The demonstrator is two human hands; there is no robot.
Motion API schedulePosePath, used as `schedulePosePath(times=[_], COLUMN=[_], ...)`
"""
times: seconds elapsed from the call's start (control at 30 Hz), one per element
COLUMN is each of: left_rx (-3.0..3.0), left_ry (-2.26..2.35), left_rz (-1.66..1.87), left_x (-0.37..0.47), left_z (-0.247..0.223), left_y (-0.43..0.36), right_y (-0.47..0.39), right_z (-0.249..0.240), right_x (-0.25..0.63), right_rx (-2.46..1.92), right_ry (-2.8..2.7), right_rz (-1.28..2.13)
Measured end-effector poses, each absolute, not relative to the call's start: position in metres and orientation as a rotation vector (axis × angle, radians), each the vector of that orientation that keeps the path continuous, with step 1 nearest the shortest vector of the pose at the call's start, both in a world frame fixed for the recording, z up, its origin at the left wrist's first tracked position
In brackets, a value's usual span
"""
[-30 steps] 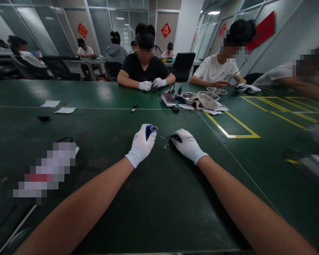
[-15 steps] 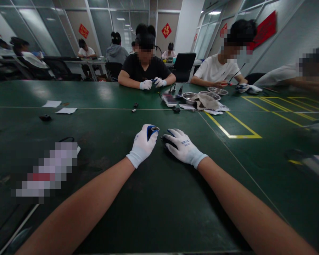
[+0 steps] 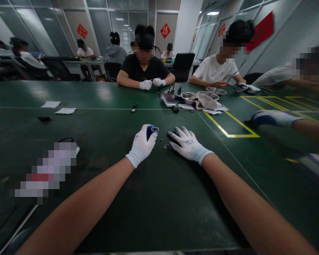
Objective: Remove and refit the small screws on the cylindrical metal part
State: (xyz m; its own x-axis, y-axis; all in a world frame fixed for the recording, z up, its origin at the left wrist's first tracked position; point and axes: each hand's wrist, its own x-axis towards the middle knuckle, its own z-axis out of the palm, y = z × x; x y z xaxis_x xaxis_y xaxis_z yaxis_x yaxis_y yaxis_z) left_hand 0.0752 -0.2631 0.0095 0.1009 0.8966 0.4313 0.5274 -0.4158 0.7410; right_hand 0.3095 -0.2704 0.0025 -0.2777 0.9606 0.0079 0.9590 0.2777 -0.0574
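Both my hands wear white gloves with blue palms. My left hand [image 3: 144, 144] is closed around a small round metal piece [image 3: 155, 129], whose ring-shaped rim shows at the thumb and fingers; the rest of it is hidden. My right hand [image 3: 188, 143] lies low over the green table with its fingers spread. Several tiny shiny metal parts [image 3: 165, 146] lie beside its thumb, too small to name for certain. A single tiny part [image 3: 161, 140] sits apart from them, between my two hands.
Metal bowls [image 3: 187, 97] with a grey cloth [image 3: 205, 101] stand beyond my hands. A pixelated object [image 3: 50, 166] lies at left, papers [image 3: 65, 111] behind it. Co-workers sit across the table; another person's gloved hand [image 3: 275, 117] reaches in from the right.
My right hand has shifted slightly right and its fingers have spread, uncovering the tiny metal parts. My left hand keeps its hold. Another person's gloved hand has come in at right.
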Motion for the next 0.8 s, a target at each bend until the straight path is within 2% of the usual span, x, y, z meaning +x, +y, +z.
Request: schedulePosePath(times=[0.23,0.53,0.8], left_rx=[1.988,1.951,1.945], left_ry=[1.389,1.404,1.412], left_rz=[1.241,1.205,1.200], left_x=[0.075,0.078,0.076], left_z=[0.008,0.011,0.012], left_y=[-0.263,-0.265,-0.264], right_y=[-0.265,-0.256,-0.256], right_z=[-0.005,-0.018,-0.020], right_x=[0.325,0.323,0.372], right_rx=[-1.975,-1.799,-2.157], right_ry=[-2.326,-2.436,-2.207], right_rz=[0.050,0.040,0.005])
